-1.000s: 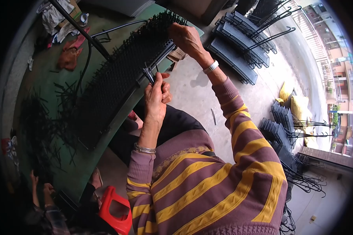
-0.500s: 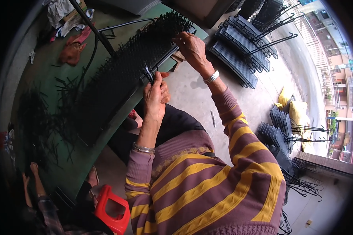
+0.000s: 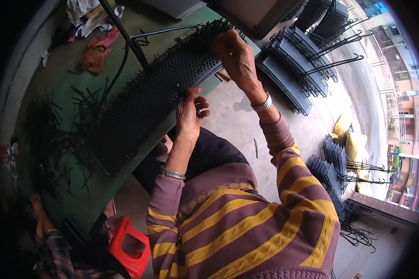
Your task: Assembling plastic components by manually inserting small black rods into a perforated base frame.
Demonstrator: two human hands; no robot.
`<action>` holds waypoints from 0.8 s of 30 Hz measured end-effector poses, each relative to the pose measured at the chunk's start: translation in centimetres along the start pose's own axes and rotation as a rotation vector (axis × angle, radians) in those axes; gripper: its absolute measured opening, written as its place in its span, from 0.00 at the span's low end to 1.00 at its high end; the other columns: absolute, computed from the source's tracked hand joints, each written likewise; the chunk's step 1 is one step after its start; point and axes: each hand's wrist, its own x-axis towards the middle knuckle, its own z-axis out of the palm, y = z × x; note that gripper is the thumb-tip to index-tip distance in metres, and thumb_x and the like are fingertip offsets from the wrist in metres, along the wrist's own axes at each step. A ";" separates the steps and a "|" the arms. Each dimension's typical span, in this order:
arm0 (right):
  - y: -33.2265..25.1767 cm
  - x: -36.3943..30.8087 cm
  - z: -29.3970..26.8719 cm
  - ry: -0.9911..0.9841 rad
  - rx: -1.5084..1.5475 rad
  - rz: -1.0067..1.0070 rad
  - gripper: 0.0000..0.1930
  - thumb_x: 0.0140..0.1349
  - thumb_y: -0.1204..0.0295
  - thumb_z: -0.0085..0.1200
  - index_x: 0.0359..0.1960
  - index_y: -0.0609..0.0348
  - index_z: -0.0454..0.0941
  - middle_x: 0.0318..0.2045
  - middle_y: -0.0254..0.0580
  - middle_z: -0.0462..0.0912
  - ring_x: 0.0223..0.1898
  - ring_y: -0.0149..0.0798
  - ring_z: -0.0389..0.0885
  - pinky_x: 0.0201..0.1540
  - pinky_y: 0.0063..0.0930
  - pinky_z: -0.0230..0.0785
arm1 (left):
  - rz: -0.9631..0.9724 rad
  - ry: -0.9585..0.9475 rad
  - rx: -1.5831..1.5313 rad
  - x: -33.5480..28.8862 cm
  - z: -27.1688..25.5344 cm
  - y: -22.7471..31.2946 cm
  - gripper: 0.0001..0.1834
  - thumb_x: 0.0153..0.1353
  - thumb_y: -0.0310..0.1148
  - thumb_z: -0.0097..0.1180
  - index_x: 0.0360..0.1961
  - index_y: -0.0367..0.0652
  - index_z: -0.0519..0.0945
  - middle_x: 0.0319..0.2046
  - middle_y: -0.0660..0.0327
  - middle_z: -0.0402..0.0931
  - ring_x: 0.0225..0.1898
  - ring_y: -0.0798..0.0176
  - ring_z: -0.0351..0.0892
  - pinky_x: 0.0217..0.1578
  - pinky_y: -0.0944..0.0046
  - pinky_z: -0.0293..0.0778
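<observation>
A long, curved black panel [image 3: 172,76] with a mesh of small holes lies on the green table, with many short black strips [image 3: 214,29] standing up along its far edge. My left hand [image 3: 189,114] is closed at the panel's near edge, with thin dark strips [image 3: 179,91] poking out past the thumb. Over the panel's right end, my right hand [image 3: 239,63] bends down with its fingertips pinched together. They are slightly blurred, and whatever is between them cannot be made out.
Loose black strips [image 3: 63,135] lie heaped on the green table [image 3: 95,204] at left. A dark metal bar [image 3: 125,42] crosses behind the panel. Another person's hand [image 3: 42,216] is at lower left, near a red plastic object [image 3: 132,246]. Mesh panels with hooked rods [image 3: 288,69] are stacked at right.
The view has shifted slightly, so the scene sits further right. My right hand has turned down over the panel's end. The strips in my left hand show less, and more of the mesh is visible.
</observation>
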 end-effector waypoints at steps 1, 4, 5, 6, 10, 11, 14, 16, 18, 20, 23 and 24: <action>0.5 0.7 0.5 0.112 -0.104 -0.178 0.05 0.62 0.76 0.55 0.36 0.61 0.72 0.26 0.38 0.80 0.25 0.28 0.77 0.29 0.24 0.70 | -0.057 0.036 -0.029 0.4 -0.3 -0.3 0.14 0.70 0.44 0.48 0.40 0.44 0.75 0.25 0.64 0.73 0.25 0.69 0.72 0.23 0.68 0.67; 1.6 2.6 2.1 0.261 -0.233 -0.435 0.05 0.63 0.76 0.55 0.37 0.59 0.72 0.26 0.42 0.80 0.26 0.34 0.80 0.30 0.28 0.72 | -0.108 0.094 -0.079 1.0 -0.9 -1.2 0.11 0.70 0.41 0.47 0.36 0.45 0.72 0.24 0.63 0.73 0.25 0.66 0.73 0.23 0.67 0.68; 1.8 2.9 2.6 0.278 -0.262 -0.432 0.05 0.63 0.75 0.55 0.37 0.59 0.72 0.26 0.43 0.80 0.26 0.36 0.80 0.29 0.28 0.72 | -0.083 0.015 -0.085 1.0 -1.2 -1.3 0.12 0.70 0.42 0.47 0.36 0.45 0.72 0.24 0.63 0.73 0.24 0.66 0.72 0.23 0.67 0.67; 2.0 3.2 3.0 0.294 -0.291 -0.428 0.05 0.63 0.74 0.55 0.37 0.58 0.72 0.26 0.44 0.80 0.27 0.38 0.81 0.29 0.29 0.72 | -0.058 -0.064 -0.091 1.1 -1.5 -1.4 0.13 0.70 0.43 0.48 0.35 0.45 0.72 0.24 0.63 0.72 0.24 0.67 0.71 0.22 0.67 0.67; 2.7 3.9 4.1 0.281 -0.400 -0.420 0.04 0.63 0.74 0.53 0.37 0.58 0.72 0.29 0.47 0.80 0.30 0.50 0.81 0.33 0.35 0.73 | -0.073 0.073 0.067 -0.7 0.7 0.3 0.16 0.69 0.46 0.51 0.43 0.44 0.76 0.23 0.66 0.69 0.21 0.72 0.64 0.21 0.69 0.62; 2.5 4.0 4.2 0.277 -0.399 -0.422 0.04 0.63 0.74 0.53 0.37 0.58 0.72 0.29 0.47 0.80 0.30 0.50 0.81 0.33 0.35 0.73 | -0.071 0.076 0.063 -0.6 0.4 0.2 0.16 0.69 0.46 0.51 0.43 0.44 0.76 0.23 0.66 0.69 0.21 0.72 0.64 0.21 0.69 0.62; 2.0 4.2 4.1 0.211 -0.386 -0.416 0.04 0.62 0.74 0.52 0.36 0.59 0.73 0.28 0.48 0.80 0.32 0.53 0.80 0.34 0.37 0.73 | -0.110 0.004 -0.085 -0.3 -0.3 -0.4 0.16 0.69 0.45 0.51 0.46 0.44 0.77 0.23 0.68 0.69 0.20 0.76 0.63 0.20 0.72 0.60; 2.2 4.9 4.2 0.191 -0.333 -0.450 0.03 0.62 0.73 0.50 0.35 0.58 0.70 0.29 0.51 0.78 0.31 0.58 0.78 0.31 0.45 0.71 | -0.088 -0.018 -0.067 -0.2 -0.4 -0.4 0.16 0.69 0.44 0.50 0.43 0.42 0.77 0.20 0.70 0.66 0.17 0.79 0.58 0.16 0.76 0.52; 2.3 4.8 4.2 0.172 -0.322 -0.426 0.03 0.62 0.73 0.50 0.34 0.58 0.71 0.29 0.51 0.78 0.31 0.57 0.78 0.32 0.44 0.71 | -0.078 -0.025 -0.082 -0.3 -0.4 -0.3 0.16 0.69 0.44 0.50 0.43 0.42 0.77 0.19 0.71 0.65 0.16 0.79 0.56 0.16 0.76 0.50; 2.2 4.8 4.1 0.151 -0.310 -0.399 0.03 0.62 0.73 0.50 0.33 0.58 0.71 0.29 0.51 0.78 0.31 0.57 0.78 0.32 0.44 0.71 | -0.070 -0.031 -0.097 -0.6 -0.1 0.0 0.15 0.69 0.44 0.50 0.43 0.42 0.77 0.18 0.71 0.64 0.15 0.80 0.55 0.15 0.76 0.48; 2.0 4.8 3.8 0.140 -0.308 -0.433 0.03 0.61 0.73 0.52 0.33 0.58 0.72 0.28 0.51 0.79 0.30 0.57 0.79 0.31 0.44 0.71 | -0.027 -0.017 -0.079 -0.9 0.2 0.2 0.16 0.69 0.44 0.51 0.43 0.42 0.77 0.17 0.71 0.63 0.15 0.80 0.54 0.15 0.76 0.47; 1.9 4.7 3.7 0.098 -0.309 -0.444 0.03 0.60 0.74 0.53 0.34 0.58 0.74 0.27 0.48 0.79 0.29 0.51 0.80 0.31 0.38 0.71 | -0.029 -0.028 -0.086 -1.0 0.1 0.1 0.16 0.69 0.44 0.51 0.43 0.42 0.77 0.17 0.71 0.63 0.14 0.79 0.54 0.15 0.76 0.47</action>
